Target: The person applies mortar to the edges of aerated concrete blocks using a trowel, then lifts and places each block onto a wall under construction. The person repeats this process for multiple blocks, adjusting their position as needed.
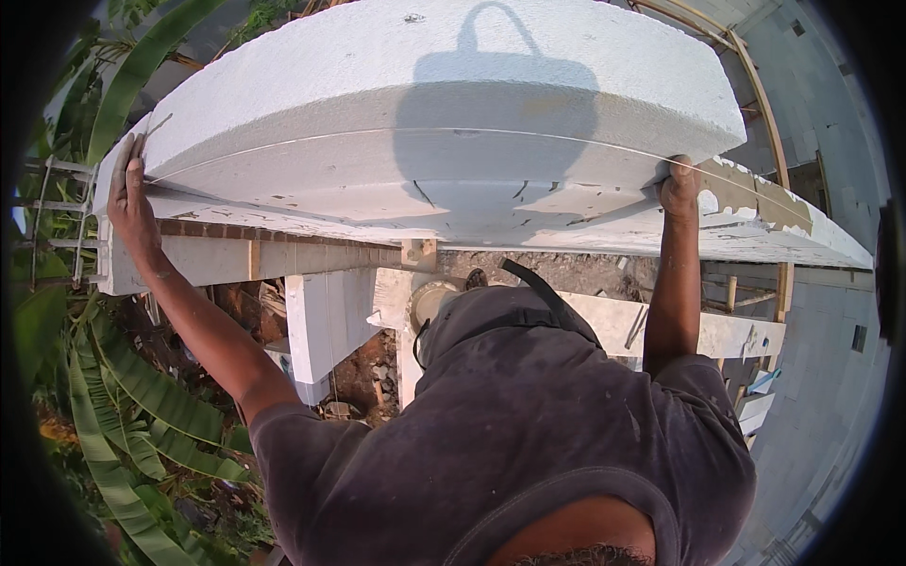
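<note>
A large white aerated concrete block lies across the top of a wall of similar white blocks. My left hand presses on the block's left end, fingers long and close together. At the lower right corner, my right hand is closed on the block, thumb showing and the other fingers mostly hidden. Both arms reach wide, so the block sits between my hands. A thin string line runs along the block's near side. Grey mortar shows on the wall top right of the block.
Below me are a pale plank and an upright white block. Broad green leaves and metal bars crowd the left. Wooden poles stand at right, before a grey block wall. Rubble covers the ground.
</note>
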`<control>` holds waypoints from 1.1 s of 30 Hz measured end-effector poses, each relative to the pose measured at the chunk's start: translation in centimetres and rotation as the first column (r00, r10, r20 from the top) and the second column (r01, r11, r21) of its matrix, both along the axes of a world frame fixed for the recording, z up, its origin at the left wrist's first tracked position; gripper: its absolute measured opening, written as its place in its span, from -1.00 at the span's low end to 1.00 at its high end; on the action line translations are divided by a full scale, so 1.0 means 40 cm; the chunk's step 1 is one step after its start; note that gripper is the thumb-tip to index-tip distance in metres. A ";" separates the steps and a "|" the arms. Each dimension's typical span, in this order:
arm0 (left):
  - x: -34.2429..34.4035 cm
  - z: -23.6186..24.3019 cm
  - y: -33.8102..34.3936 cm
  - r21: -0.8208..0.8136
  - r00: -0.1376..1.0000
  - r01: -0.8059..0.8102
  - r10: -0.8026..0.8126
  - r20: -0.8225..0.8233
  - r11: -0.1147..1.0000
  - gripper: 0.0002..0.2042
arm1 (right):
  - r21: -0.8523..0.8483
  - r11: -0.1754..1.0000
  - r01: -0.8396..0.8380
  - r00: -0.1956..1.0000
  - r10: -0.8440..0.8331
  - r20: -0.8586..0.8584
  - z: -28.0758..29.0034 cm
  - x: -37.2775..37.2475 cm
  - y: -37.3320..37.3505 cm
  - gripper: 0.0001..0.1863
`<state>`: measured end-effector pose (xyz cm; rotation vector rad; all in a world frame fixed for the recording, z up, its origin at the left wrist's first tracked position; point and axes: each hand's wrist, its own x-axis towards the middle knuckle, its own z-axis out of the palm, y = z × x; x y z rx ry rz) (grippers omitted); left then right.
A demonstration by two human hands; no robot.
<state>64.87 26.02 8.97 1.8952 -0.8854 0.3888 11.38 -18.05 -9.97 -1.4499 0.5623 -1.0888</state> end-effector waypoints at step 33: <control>-0.044 0.112 -0.198 0.588 0.953 0.280 -0.291 -0.078 0.759 -0.12 | -0.197 0.975 0.101 0.972 -0.139 -0.189 -0.088 -0.086 -0.059 -0.22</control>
